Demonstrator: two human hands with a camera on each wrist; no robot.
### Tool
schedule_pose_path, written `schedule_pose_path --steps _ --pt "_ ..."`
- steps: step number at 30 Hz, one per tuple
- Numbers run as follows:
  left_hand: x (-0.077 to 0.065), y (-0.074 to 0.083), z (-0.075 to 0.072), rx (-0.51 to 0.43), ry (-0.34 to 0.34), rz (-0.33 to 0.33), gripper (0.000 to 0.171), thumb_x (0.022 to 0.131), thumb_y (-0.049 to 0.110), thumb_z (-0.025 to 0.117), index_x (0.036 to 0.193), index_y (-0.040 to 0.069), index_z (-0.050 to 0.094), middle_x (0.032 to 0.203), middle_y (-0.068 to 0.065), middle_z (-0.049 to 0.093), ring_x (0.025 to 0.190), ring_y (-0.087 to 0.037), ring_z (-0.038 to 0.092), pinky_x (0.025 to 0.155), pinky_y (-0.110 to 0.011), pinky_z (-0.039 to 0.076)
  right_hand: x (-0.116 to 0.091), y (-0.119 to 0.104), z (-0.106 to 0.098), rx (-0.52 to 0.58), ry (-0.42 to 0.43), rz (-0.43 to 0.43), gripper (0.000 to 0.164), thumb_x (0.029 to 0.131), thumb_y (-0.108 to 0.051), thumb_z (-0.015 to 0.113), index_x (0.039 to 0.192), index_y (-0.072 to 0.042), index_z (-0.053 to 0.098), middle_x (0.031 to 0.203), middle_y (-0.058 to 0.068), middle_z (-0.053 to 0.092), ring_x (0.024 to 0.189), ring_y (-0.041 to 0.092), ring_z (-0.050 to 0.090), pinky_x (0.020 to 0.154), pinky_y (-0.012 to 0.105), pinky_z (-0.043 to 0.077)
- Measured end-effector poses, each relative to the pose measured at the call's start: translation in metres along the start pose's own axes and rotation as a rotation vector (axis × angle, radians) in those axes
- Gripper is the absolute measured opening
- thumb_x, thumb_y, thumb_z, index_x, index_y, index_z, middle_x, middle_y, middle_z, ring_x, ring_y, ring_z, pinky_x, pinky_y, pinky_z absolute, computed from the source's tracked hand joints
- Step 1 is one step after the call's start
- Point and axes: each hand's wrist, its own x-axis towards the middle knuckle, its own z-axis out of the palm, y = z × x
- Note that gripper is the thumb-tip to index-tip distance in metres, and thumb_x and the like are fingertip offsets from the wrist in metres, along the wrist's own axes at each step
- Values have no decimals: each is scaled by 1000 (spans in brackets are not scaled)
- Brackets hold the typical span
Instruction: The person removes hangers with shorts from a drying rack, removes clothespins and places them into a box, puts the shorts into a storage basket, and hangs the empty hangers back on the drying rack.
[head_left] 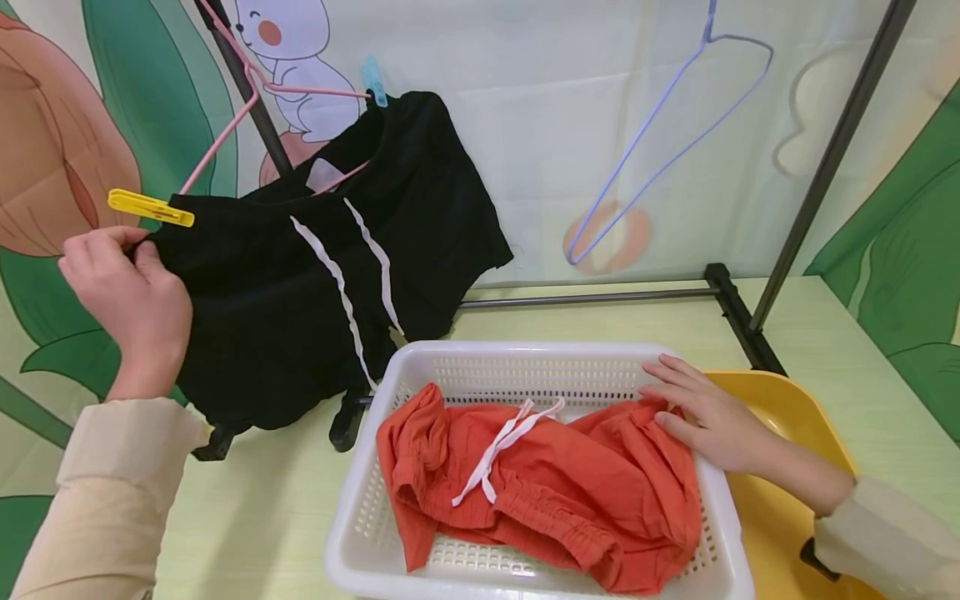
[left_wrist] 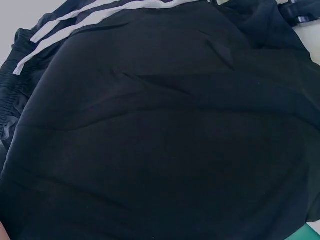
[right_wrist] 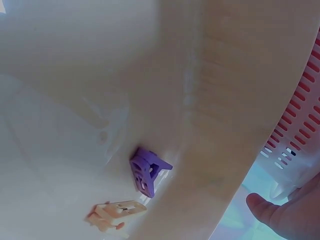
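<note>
Black shorts (head_left: 247, 308) with two white drawstrings hang by the waistband from a pink hanger (head_left: 217, 150). A yellow clothespin (head_left: 152, 207) clips the left end, and a blue clothespin (head_left: 373, 82) the other. My left hand (head_left: 135, 292) pinches the waistband's corner just below the yellow clothespin. Black fabric (left_wrist: 165, 130) fills most of the left wrist view. Fingers extended, my right hand (head_left: 705, 412) rests over the right rim of a white basket (head_left: 348, 508), fingertips beside red shorts (head_left: 570, 475) with a white drawstring. Its thumb (right_wrist: 262, 210) shows in the right wrist view.
A yellow basin (head_left: 780, 500) stands right of the basket; a purple clip (right_wrist: 146, 172) and a peach clip (right_wrist: 115, 214) lie inside it. On the right hangs a bare lavender hanger (head_left: 645, 142). A dark rack post (head_left: 832, 167) rises behind the basin.
</note>
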Motion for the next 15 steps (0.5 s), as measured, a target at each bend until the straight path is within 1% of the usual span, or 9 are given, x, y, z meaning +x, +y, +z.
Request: schedule_pose_path --steps 6,11,13,15 --pt "1 2 -1 -11 0 -30 33 95 26 34 108 1 51 110 -15 45 109 -24 36 93 -30 28 0 1 0 13 -2 3 32 86 -17 53 116 -6 57 134 13 41 130 30 24 96 55 28" --pt "1 3 0 -7 0 -71 32 95 25 34 109 2 52 109 -12 45 110 -20 36 94 -27 28 0 2 0 24 -11 11 32 86 -17 53 116 -7 57 135 13 41 130 31 23 96 56 27" --pt "1 3 0 -1 -2 -78 33 95 26 33 109 2 51 110 -12 45 111 -19 35 94 -26 28 -1 3 0 25 -16 14 32 86 -18 53 116 -7 57 135 13 40 130 30 23 96 56 27" --pt "1 4 0 5 -2 -100 34 95 27 32 111 4 51 108 -8 44 112 -17 34 95 -25 27 -1 3 0 26 -19 14 32 86 -18 53 116 -7 56 135 13 40 130 30 23 96 56 27"
